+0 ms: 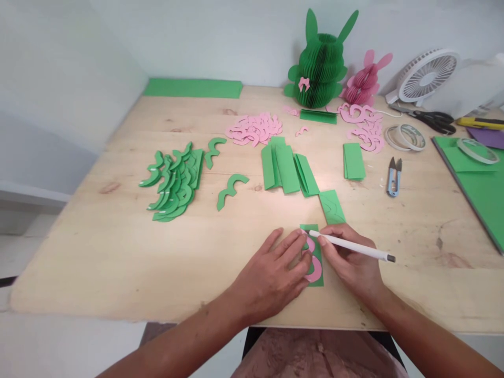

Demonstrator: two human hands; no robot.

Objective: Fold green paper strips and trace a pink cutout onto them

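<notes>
A small green paper piece point(316, 282) lies near the table's front edge with a curved pink paper cutout point(316, 270) on top of it. My left hand point(275, 270) rests flat, its fingertips pressing the cutout against the green paper and covering part of both. In my right hand point(354, 262) is a slim white pen point(354, 247), its tip at the upper end of the pink cutout. Just above lies another green paper piece point(333, 206) with wavy lines drawn on it.
Folded green papers point(285, 168) stand mid-table, left of small snips point(394, 178). Green cutouts point(177, 184) are heaped at left, pink cutouts point(255, 128) behind. Paper rabbits point(321, 68), a white fan point(427, 76), black scissors point(433, 119) and tape rolls point(411, 137) line the back right.
</notes>
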